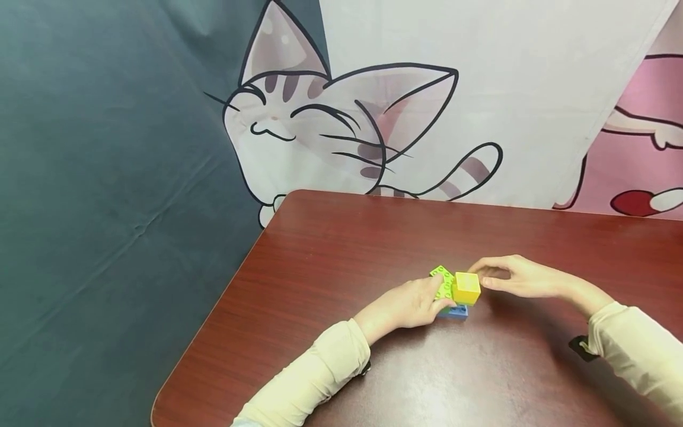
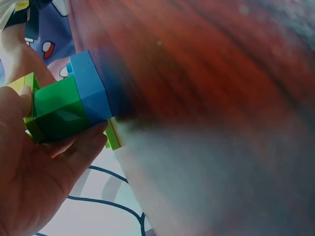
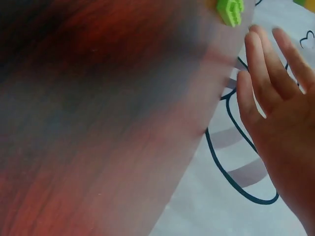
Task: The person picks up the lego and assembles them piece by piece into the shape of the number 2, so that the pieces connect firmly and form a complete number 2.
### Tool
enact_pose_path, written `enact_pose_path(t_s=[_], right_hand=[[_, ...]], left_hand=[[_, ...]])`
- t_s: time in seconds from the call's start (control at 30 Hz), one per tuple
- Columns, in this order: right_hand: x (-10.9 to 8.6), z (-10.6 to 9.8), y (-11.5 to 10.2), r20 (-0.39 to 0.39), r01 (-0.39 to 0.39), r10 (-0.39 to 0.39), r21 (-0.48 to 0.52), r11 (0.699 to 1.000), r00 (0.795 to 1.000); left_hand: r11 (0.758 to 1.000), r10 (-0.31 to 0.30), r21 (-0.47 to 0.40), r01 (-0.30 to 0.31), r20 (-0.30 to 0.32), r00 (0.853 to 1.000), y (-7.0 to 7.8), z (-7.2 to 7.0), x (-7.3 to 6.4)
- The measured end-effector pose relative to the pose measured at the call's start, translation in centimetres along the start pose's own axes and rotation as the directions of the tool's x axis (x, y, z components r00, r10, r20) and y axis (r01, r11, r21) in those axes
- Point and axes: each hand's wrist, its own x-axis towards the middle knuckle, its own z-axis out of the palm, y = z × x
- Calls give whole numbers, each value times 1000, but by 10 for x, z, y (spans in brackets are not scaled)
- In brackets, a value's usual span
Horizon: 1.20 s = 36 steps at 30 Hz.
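Observation:
My left hand (image 1: 408,303) grips a small stack of toy building blocks from its left side. A blue block (image 2: 92,87) forms the bottom, with a dark green block (image 2: 61,109) above it. On top lies a studded lime-green piece (image 1: 440,274), and a yellow block (image 1: 466,287) stands up at its right. In the left wrist view, thumb and fingers wrap round the dark green block. Just right of the yellow block is my right hand (image 1: 525,277), fingers loosely extended and nothing held. A lime-green piece (image 3: 230,11) shows beyond its fingertips in the right wrist view.
The reddish-brown wooden table (image 1: 320,249) has a rounded corner at front left. Behind it hangs a cloth backdrop (image 1: 533,89) with a cartoon cat. Dark devices (image 1: 583,349) sit under both cream sleeves (image 1: 635,350).

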Motion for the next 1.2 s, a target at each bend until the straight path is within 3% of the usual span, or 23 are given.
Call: enact_pose_path(t_s=[0.1,0.2,0.3,0.37,0.43,0.5,0.7,1.0,1.2], right_hand=[[1,3,3,-68,-13,9,-49,999,998],[3,7,7,-117,-19,17,-18,1000,993],[4,14,10,-170,-95,81,-74,993,982],[6,19,10,-222,-145,104,-176,974,969],[10,26,9,-259,-192,114,-302,934,959],[13,33,7,-280,-189,83,-376,907,956],[24,45,3,-295,-134,-5,-451,882,955],[34,54,2,-250,83,-244,-520,850,937],[36,53,-1,-246,132,-292,-510,850,924]], left_hand=[[1000,4,2,-4,-3,1000,0,0,-1],[1000,6,7,-6,-6,1000,1,-1,-1],[1000,5,9,-5,2,1000,2,0,-1],[1000,0,8,0,10,1000,3,1,-1],[1000,-7,7,7,20,1000,4,0,-1],[1000,-8,11,8,22,1000,3,-1,-2],[1000,0,14,0,4,1000,2,-1,-1],[1000,26,18,-26,-6,1000,0,0,-3],[999,38,23,-37,-18,999,-1,-1,-3]])
